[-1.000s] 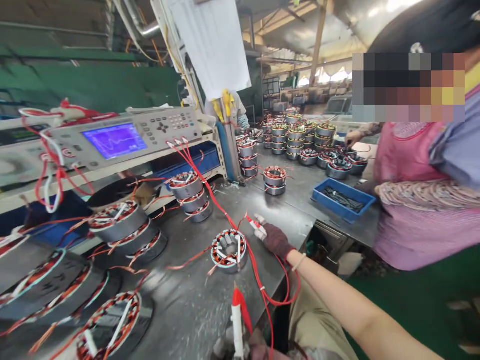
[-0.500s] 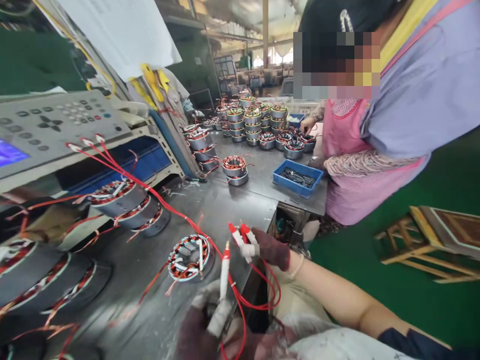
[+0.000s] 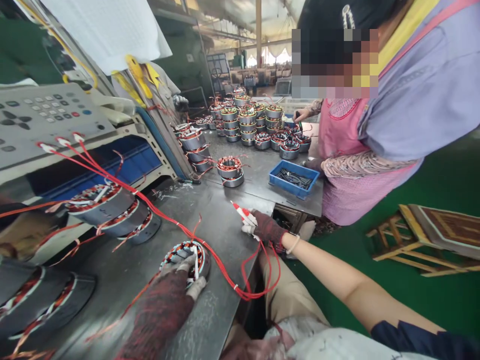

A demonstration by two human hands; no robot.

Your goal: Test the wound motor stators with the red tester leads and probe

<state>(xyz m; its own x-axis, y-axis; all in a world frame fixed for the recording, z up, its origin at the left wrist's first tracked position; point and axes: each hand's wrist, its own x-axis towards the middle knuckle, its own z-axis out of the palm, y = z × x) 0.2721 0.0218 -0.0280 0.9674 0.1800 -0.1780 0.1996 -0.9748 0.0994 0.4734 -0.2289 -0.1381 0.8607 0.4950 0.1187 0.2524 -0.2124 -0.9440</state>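
Observation:
My left hand [image 3: 159,305], in a dark red glove with pale fingertips, is shut on the rim of a copper-wound motor stator [image 3: 184,252] lying on the steel workbench [image 3: 221,220]. Whether a probe is still in that hand is hidden. My right hand [image 3: 265,226], also gloved, grips a red-and-white test probe [image 3: 242,212] at the bench's edge. Its tip points away from me and touches nothing. Red test leads [image 3: 150,209] run from the test instrument [image 3: 48,115] across the bench, past the stator and down to my lap.
Large stators [image 3: 101,207] stand stacked at the left. Further along are a stacked stator pair [image 3: 229,171], many more stators [image 3: 247,122], and a blue tray of dark parts [image 3: 294,180]. A co-worker [image 3: 356,172] stands beyond the bench's right side. A wooden stool [image 3: 423,235] sits on the green floor.
My left hand has moved from holding a probe up near the stator to resting on the stator. My right hand has drawn closer to the bench edge, and the view has turned slightly.

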